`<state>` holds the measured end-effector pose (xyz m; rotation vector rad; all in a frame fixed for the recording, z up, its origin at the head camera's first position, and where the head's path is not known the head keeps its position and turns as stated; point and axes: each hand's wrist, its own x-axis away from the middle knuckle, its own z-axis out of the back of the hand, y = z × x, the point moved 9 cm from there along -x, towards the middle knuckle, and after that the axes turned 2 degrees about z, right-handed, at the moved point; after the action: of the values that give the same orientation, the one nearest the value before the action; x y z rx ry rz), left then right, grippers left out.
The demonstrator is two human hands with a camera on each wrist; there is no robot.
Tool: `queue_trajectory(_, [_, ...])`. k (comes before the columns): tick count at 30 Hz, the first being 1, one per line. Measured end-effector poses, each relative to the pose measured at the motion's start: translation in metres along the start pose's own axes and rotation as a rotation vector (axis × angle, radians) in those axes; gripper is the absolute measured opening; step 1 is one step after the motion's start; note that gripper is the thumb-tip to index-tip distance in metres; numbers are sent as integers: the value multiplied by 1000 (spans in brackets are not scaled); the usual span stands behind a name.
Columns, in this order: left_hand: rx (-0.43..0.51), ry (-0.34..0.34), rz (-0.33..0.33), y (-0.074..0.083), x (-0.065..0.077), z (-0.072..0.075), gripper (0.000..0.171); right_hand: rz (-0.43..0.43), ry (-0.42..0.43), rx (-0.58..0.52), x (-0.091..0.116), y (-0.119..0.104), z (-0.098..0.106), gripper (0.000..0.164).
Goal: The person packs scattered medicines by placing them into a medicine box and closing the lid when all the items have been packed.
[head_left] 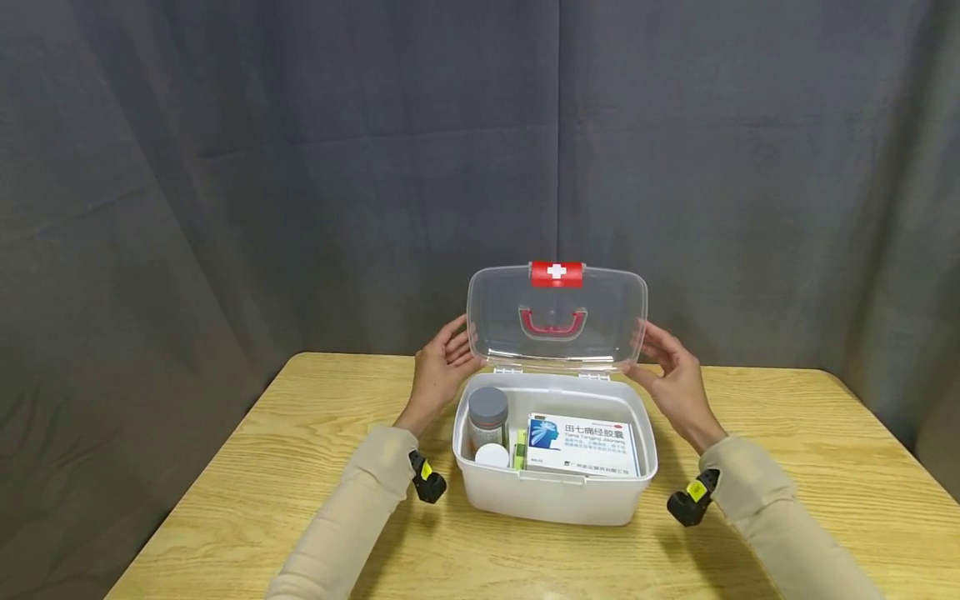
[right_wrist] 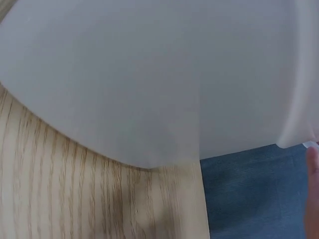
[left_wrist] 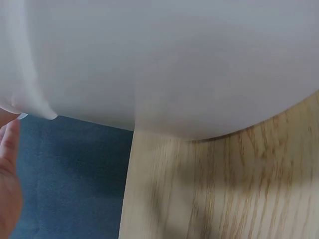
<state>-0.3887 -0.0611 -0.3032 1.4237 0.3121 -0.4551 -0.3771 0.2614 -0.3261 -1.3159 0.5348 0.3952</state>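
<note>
A white first-aid box (head_left: pixel 551 500) stands on the table with its clear lid (head_left: pixel 498 312) raised on the rear hinges. My left hand (head_left: pixel 441 371) holds the lid's left edge, thumb in front and fingers behind it. On the opposite edge, my right hand (head_left: pixel 677 383) grips the lid the same way. The lid carries a red latch (head_left: pixel 556 274) with a white cross and a red handle (head_left: pixel 553 325). Inside the box are a grey-capped bottle (head_left: pixel 488 408), a round white cap (head_left: pixel 492 456), a slim green-and-white packet (head_left: pixel 520 450) and a white-and-blue medicine carton (head_left: pixel 581 446).
The wooden table (head_left: pixel 300 467) has its back edge just behind the box. A dark grey curtain (head_left: pixel 375 167) hangs beyond it. Both wrist views are mostly filled by the box's side wall (left_wrist: pixel 164 59), with only part of each hand at the frame edge.
</note>
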Motion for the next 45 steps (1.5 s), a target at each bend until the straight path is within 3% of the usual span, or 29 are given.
queue_trajectory(5, [-34,17,-47,5,3,3,57,78,-7,17,4,-21,-4,62])
queue_trajectory(10, [-49,20,-75,10,4,2,55,103,15,57,8,-43,-6,56])
queue_trajectory(15, [-100,36,-163,19,5,5,55,136,35,112,9,-54,-7,54])
queue_trajectory(19, [-176,30,-264,28,8,9,52,160,45,163,10,-59,-8,54])
queue_trajectory(25, [-239,32,-347,12,3,16,43,169,61,206,12,-43,-3,48])
queue_trajectory(28, [-232,63,-335,11,5,18,36,154,66,239,14,-38,-1,45])
queue_trajectory(35, [-296,113,-209,17,16,20,37,110,86,195,22,-53,-1,31])
queue_trajectory(45, [-319,178,-100,26,25,25,46,-55,-9,303,22,-72,0,58])
